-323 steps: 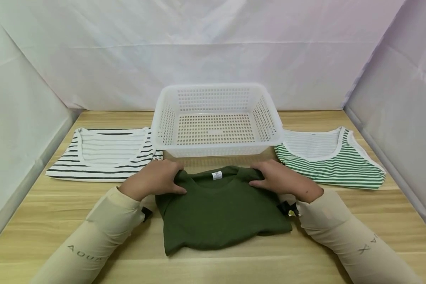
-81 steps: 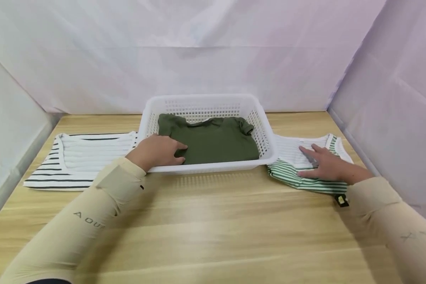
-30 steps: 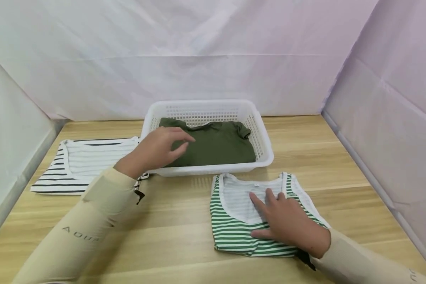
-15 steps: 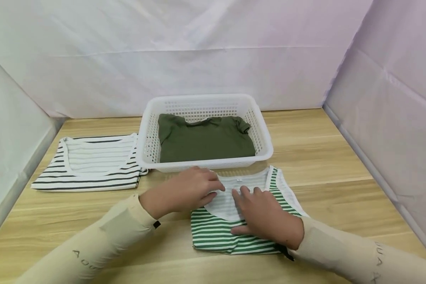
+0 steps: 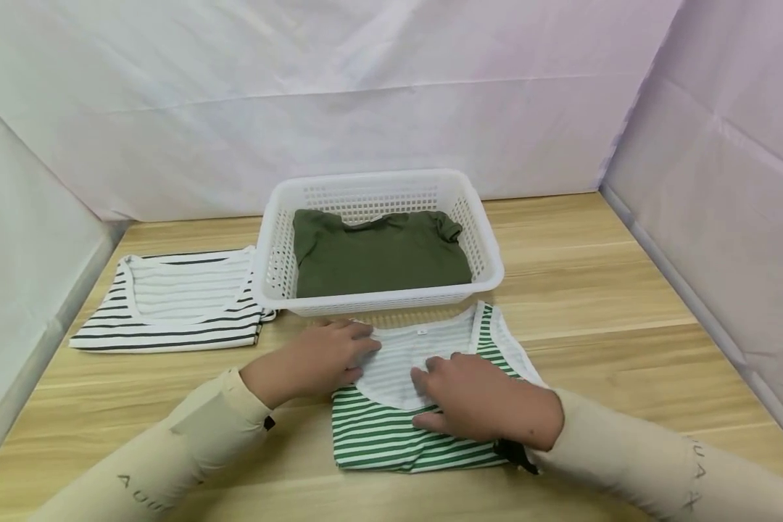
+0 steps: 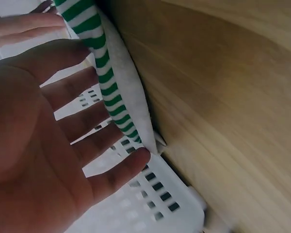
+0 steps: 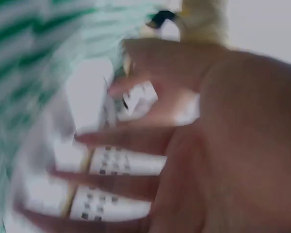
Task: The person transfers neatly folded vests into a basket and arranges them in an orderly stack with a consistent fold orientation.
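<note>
A folded green-and-white striped tank top (image 5: pixel 378 442) lies in front of the basket, its white neckline facing away from me. My left hand (image 5: pixel 320 360) touches the top's left shoulder edge; in the left wrist view the left fingers (image 6: pixel 82 124) are stretched out along that striped edge. Across the middle of the top rests my right hand (image 5: pixel 479 397), fingers spread over the neckline. The right wrist view is blurred, but the right fingers (image 7: pixel 131 138) look extended, with no cloth gripped. Behind both hands stands a white plastic basket (image 5: pixel 378 299) holding a folded dark green T-shirt (image 5: pixel 381 257).
A folded black-and-white striped top (image 5: pixel 183 319) lies left of the basket, its right edge against the basket wall. The wooden table (image 5: pixel 600 290) has white cloth walls (image 5: pixel 378 94) at the back and sides.
The dark green T-shirt went from the table into the basket. My right hand brought the green striped top from the right to the front, then farther left; my left hand left the basket for it.
</note>
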A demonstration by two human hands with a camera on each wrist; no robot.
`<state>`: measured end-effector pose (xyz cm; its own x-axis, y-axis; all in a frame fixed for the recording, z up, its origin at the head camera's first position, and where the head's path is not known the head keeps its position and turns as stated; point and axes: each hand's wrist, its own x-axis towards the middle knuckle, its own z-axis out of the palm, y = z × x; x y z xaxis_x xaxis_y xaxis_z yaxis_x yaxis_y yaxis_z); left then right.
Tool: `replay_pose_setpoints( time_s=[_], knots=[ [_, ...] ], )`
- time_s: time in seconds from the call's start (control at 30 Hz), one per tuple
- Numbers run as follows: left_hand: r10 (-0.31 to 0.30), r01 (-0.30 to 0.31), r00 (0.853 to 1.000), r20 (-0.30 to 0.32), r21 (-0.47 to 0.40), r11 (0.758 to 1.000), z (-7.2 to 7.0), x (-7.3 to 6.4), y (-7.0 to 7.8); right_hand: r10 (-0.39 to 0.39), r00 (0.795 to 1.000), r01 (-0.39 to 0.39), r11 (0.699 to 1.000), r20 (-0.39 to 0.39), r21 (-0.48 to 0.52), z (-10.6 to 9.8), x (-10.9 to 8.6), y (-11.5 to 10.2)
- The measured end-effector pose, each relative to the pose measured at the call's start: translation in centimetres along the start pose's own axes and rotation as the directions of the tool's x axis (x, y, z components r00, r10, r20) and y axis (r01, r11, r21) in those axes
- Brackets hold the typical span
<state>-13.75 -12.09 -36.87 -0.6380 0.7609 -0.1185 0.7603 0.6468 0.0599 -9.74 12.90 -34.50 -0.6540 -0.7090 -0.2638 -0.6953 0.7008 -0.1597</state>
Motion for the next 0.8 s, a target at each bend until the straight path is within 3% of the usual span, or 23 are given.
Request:
replay_pose_setpoints(
  time_s=[0.07,0.17,0.33,0.43,0.6,0.8],
  knots=[
    [0.001,-0.001,1.0,-0.01,0.0,1.0,0.1,-0.2,-0.3,-0.031,0.999,0.03,0.992,0.012,0.125,-0.6,0.0,0.9],
    [0.006,-0.006,1.0,-0.029,0.001,1.0,0.1,-0.3,-0.5,-0.031,0.999,0.033,0.983,-0.013,0.182,-0.9,0.0,2.8],
    [-0.004,0.004,0.998,-0.061,0.007,1.0,0.2,0.3,-0.3,0.011,0.997,-0.008,0.999,-0.08,0.031,-0.2,-0.6,5.8],
    [0.003,-0.001,0.999,-0.05,0.034,0.999,0.2,0.9,-0.1,0.016,0.996,-0.019,0.999,-0.09,-0.029,0.6,-1.1,7.2],
    [0.008,-0.007,1.0,-0.015,0.055,0.998,0.3,1.4,0.3,0.022,0.992,-0.028,0.999,-0.127,-0.042,1.4,-1.3,8.4],
    [0.009,-0.005,0.999,-0.046,0.071,0.997,0.2,1.6,0.5,0.051,0.991,-0.058,0.997,-0.127,-0.055,1.4,-1.0,8.8]
  ],
)
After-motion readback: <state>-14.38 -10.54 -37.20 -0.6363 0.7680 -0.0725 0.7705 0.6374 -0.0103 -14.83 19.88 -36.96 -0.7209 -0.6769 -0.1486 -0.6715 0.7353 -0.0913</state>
